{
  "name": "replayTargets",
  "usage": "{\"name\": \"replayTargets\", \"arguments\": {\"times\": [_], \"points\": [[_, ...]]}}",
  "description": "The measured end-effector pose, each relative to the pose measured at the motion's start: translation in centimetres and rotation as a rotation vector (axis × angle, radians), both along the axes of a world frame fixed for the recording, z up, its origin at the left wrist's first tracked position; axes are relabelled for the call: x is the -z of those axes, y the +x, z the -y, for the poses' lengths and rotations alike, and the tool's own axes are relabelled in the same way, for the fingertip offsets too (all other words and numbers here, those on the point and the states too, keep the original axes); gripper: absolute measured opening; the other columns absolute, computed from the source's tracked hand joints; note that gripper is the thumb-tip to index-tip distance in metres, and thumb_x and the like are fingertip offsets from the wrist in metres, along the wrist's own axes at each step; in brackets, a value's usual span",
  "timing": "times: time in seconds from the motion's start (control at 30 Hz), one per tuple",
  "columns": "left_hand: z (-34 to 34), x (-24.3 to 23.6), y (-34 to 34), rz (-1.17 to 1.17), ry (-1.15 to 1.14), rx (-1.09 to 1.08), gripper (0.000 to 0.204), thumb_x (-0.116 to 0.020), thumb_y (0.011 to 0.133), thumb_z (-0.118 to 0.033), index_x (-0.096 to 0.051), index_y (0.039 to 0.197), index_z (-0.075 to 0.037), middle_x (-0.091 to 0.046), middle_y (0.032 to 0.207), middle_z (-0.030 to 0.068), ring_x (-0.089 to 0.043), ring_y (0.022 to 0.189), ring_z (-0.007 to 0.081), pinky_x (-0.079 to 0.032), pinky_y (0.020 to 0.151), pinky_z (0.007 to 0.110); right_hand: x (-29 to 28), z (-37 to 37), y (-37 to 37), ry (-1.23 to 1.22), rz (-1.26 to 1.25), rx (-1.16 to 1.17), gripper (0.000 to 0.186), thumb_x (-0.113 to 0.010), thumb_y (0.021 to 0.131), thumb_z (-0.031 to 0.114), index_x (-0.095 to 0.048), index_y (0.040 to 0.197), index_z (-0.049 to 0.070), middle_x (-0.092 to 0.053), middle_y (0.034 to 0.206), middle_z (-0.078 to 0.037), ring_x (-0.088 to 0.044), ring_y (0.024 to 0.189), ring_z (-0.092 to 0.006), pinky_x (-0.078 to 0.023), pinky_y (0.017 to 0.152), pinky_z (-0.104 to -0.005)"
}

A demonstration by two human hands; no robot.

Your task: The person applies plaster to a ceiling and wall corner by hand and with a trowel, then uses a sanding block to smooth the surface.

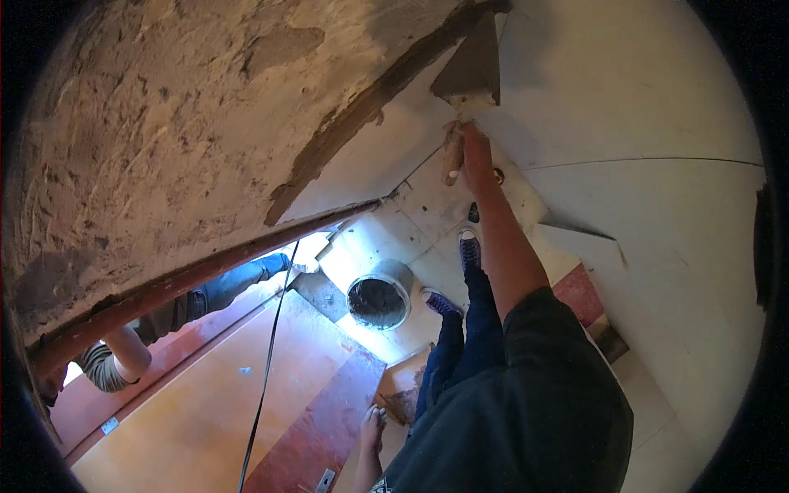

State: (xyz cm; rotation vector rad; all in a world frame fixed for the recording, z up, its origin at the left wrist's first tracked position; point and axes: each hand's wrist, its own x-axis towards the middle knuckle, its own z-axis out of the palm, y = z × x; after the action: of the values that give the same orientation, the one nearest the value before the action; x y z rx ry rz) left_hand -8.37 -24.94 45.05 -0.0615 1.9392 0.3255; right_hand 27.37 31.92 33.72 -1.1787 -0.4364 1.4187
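Observation:
My right hand (467, 146) grips a pointing trowel (469, 74), its triangular blade raised against the upper edge of the white wall, at the end of a dark strip of wet mortar (345, 123) along the rough plastered surface (156, 140). My left hand (373, 425) hangs low beside the door panel, fingers curled; whatever they may hold is too small to make out. A round bucket (401, 283) of grey mortar stands on the pale tiled floor (427, 189), left of my feet.
Another person (214, 296) is at the left, partly hidden behind a reddish beam (164, 292). A black cable (271, 345) hangs before an orange-and-red door panel (205, 419). A white tiled wall (641, 99) rises at right, with red and dark pieces (579, 292) low beside me.

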Motion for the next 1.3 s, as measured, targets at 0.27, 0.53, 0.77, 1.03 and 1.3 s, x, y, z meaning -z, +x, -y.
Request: {"name": "replayTargets", "arguments": {"times": [0.27, 0.53, 0.77, 1.03, 1.3], "points": [[0.8, 0.4, -0.6, -0.004, -0.018, 0.005, 0.043, -0.045, 0.097, -0.025, -0.044, 0.134, -0.003, -0.061, 0.113, 0.0093, -0.059, 0.093, 0.0145, -0.045, 0.072, 0.026, 4.5, 4.0, -7.2, 0.155, 0.521, -0.172, 0.025, -0.052, 0.087, 0.025, -0.064, 0.097, 0.005, -0.059, 0.081, -0.004, -0.055, 0.072, -0.0146, -0.045, 0.064, -0.0297], [3.4, 0.2, -1.3, -0.025, -0.047, -0.077, 0.042, -0.045, 0.097, -0.024, -0.045, 0.133, -0.004, -0.061, 0.114, 0.0093, -0.059, 0.096, 0.0153, -0.045, 0.077, 0.028, -1.5, 9.7, -17.8, -0.06, -0.055, -0.242, 0.027, -0.049, 0.089, 0.027, -0.063, 0.096, 0.005, -0.059, 0.082, -0.003, -0.054, 0.072, -0.011, -0.044, 0.066, -0.0264], [4.2, -1.1, -1.1, -0.032, -0.042, -0.048, 0.046, -0.043, 0.097, -0.026, -0.041, 0.136, -0.002, -0.058, 0.119, 0.0124, -0.058, 0.104, 0.02, -0.045, 0.085, 0.031, -0.6, 13.0, -22.9, -0.106, -0.263, -0.365, 0.027, -0.051, 0.087, 0.027, -0.063, 0.098, 0.006, -0.059, 0.082, -0.003, -0.053, 0.072, -0.0101, -0.043, 0.067, -0.0266], [6.9, -0.2, -1.4, -0.033, -0.05, -0.129, 0.046, -0.043, 0.097, -0.024, -0.04, 0.136, -0.001, -0.06, 0.117, 0.0126, -0.059, 0.103, 0.0203, -0.045, 0.086, 0.031, -1.3, 20.5, -23.6, 0.013, 0.041, -0.525, 0.034, -0.05, 0.09, 0.031, -0.063, 0.09, 0.0, -0.062, 0.075, -0.008, -0.057, 0.07, -0.0152, -0.046, 0.064, -0.0315], [7.9, 1.8, -0.3, 0.005, -0.079, 0.088, 0.031, -0.055, 0.092, -0.029, -0.068, 0.097, -0.001, -0.064, 0.082, 0.0042, -0.056, 0.074, 0.0112, -0.044, 0.068, 0.025, 10.3, 39.0, -17.9, -0.312, 0.459, -0.932, 0.05, -0.047, 0.087, 0.045, -0.061, 0.084, -0.003, -0.062, 0.071, -0.016, -0.061, 0.066, -0.0246, -0.047, 0.063, -0.0371]]}}
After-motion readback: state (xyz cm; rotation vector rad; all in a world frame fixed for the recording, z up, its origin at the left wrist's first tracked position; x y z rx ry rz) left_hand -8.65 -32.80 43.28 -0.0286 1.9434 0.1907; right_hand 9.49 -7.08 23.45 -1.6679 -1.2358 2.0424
